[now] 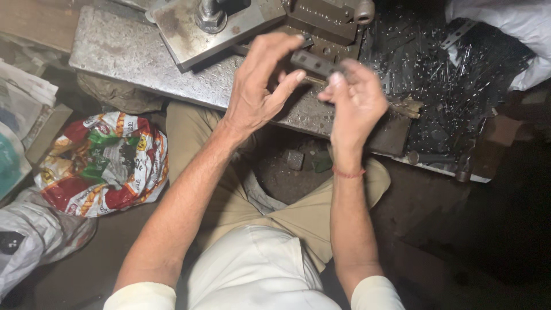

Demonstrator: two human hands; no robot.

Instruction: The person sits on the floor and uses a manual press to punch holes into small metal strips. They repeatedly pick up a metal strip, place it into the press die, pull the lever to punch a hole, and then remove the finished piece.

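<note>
Together, your left hand (258, 86) and right hand (356, 100) pinch a small dark metal hinge (314, 63) by its ends, fingers clamped on it, above a worn steel plate (132, 54) near scattered metal pieces (447, 74).

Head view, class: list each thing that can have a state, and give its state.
Left hand: raised, fingertips on the metal piece.
Right hand: raised, pinching the piece.
Dark metal piece: held between both hands, off the steel plate.
Printed sack: crumpled on the floor.
Loose metal parts: heaped.
</note>
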